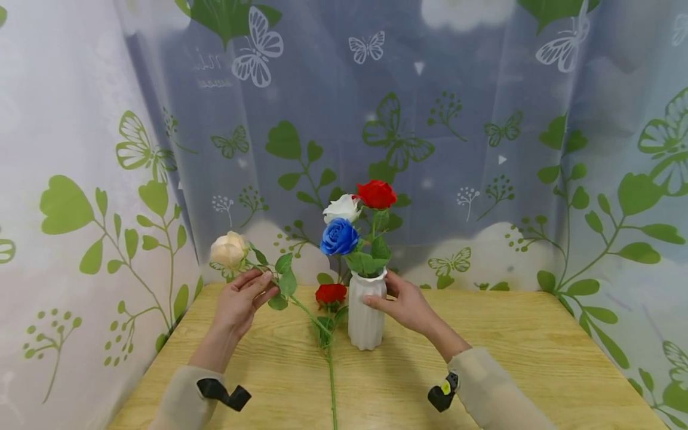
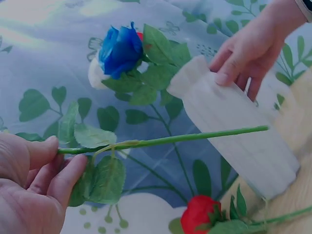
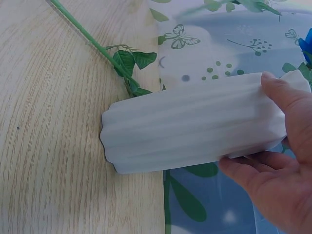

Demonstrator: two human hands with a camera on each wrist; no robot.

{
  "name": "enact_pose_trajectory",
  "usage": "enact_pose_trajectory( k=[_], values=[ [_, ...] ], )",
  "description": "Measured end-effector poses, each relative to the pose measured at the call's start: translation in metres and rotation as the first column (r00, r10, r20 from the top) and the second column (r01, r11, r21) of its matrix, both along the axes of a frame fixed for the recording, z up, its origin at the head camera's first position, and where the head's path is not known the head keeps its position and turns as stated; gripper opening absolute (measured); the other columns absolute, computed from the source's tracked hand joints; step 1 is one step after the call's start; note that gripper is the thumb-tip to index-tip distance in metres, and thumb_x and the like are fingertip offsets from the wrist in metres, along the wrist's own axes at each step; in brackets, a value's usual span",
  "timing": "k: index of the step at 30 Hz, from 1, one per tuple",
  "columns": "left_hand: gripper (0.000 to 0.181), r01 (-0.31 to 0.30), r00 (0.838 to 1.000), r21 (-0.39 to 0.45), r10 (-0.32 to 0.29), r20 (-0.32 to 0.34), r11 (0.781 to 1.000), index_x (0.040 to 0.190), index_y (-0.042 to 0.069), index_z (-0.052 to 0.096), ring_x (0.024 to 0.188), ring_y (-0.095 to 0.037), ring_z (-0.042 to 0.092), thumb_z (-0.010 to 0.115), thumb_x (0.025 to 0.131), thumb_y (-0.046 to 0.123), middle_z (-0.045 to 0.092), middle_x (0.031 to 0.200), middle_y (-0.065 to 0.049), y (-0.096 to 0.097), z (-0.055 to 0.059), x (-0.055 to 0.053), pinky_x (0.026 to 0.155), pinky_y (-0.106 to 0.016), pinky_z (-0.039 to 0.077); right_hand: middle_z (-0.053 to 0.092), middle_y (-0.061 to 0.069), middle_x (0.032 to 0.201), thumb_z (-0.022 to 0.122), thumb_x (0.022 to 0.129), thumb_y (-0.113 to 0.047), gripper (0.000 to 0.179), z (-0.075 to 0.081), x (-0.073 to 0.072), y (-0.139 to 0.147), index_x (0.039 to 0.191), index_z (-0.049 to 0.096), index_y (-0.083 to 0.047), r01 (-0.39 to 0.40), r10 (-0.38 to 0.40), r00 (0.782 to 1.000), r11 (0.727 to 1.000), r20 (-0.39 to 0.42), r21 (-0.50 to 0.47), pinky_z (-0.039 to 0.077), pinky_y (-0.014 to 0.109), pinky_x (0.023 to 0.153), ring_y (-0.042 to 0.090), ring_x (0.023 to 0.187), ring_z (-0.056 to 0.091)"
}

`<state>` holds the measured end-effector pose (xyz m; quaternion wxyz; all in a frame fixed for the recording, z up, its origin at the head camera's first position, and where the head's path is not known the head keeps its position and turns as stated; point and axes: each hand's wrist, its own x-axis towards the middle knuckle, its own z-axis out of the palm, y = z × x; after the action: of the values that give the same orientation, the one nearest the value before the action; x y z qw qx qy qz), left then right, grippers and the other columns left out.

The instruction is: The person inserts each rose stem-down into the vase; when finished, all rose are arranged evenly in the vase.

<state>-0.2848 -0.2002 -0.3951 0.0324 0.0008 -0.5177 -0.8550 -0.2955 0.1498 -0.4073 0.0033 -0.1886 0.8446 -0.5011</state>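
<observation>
My left hand (image 1: 240, 307) pinches the stem of a cream rose (image 1: 229, 249) just below the bloom, among its leaves. The stem's lower end (image 2: 234, 131) slants down to the right, overlapping the vase in the left wrist view. With thumb and fingers around its upper part, my right hand (image 1: 408, 306) grips a white fluted vase (image 1: 365, 319), which is upright. Out of its mouth rise a blue rose (image 1: 340, 236), a white rose (image 1: 341, 208) and a red rose (image 1: 377, 194). Their lower stems are hidden inside the vase.
Another red rose (image 1: 330, 293) lies on the wooden table (image 1: 457, 382) left of the vase, its long stem running toward the front edge. Behind the table hangs a curtain (image 1: 333, 89) printed with leaves and butterflies, with more of it at both sides.
</observation>
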Motion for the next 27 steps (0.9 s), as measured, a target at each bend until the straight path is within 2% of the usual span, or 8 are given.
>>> enact_pose_trajectory(
  k=[6,11,17,23,27],
  values=[
    [0.021,-0.052,0.997,0.102,0.058,-0.059,0.993,0.088,0.015,0.07,0.088,-0.011,0.073,0.064,0.103,0.001,0.069,0.094,0.003,0.003,0.014,-0.002,0.089,-0.028,0.065,0.053,0.013,0.159,0.078,0.097,-0.038,0.082,-0.001,0.0,0.001,0.165,0.038,-0.017,-0.001,0.001,1.0,1.0,0.002,-0.004,0.057,0.053,0.108,0.039,0.143,0.056],
    [0.014,-0.066,0.987,0.156,0.087,-0.136,0.986,0.094,0.016,0.07,0.091,-0.011,0.072,0.066,0.103,0.006,0.069,0.098,0.003,0.008,0.023,-0.003,0.09,-0.027,0.065,0.053,0.013,0.159,0.078,0.097,-0.039,0.083,0.0,0.001,0.001,0.165,0.037,-0.017,0.004,-0.004,1.0,1.0,0.003,-0.004,0.058,0.053,0.108,0.04,0.142,0.056],
    [0.01,-0.072,0.973,0.235,0.119,-0.196,0.969,0.093,0.014,0.074,0.092,-0.014,0.074,0.07,0.1,0.007,0.071,0.094,0.0,0.017,0.036,-0.004,0.093,-0.031,0.064,0.054,0.013,0.158,0.078,0.097,-0.039,0.083,-0.001,0.0,0.002,0.165,0.036,-0.017,0.009,-0.009,1.0,1.0,0.005,-0.002,0.058,0.051,0.107,0.038,0.141,0.057],
    [0.012,-0.107,0.965,0.301,0.172,-0.199,0.948,0.091,0.012,0.075,0.089,-0.016,0.076,0.07,0.099,0.004,0.073,0.093,-0.002,0.027,0.047,-0.005,0.091,-0.032,0.065,0.056,0.012,0.156,0.078,0.097,-0.038,0.082,-0.003,-0.001,0.002,0.165,0.037,-0.017,0.009,-0.009,1.0,1.0,0.008,-0.008,0.058,0.051,0.107,0.038,0.141,0.057],
    [0.014,-0.139,0.958,0.351,0.215,-0.189,0.926,0.091,0.01,0.074,0.088,-0.017,0.077,0.068,0.099,0.0,0.072,0.092,-0.003,0.034,0.053,-0.007,0.088,-0.033,0.066,0.055,0.011,0.157,0.079,0.097,-0.039,0.083,-0.003,-0.001,0.002,0.165,0.037,-0.018,0.008,-0.008,1.0,1.0,0.01,-0.008,0.058,0.052,0.108,0.038,0.142,0.057]
  ],
)
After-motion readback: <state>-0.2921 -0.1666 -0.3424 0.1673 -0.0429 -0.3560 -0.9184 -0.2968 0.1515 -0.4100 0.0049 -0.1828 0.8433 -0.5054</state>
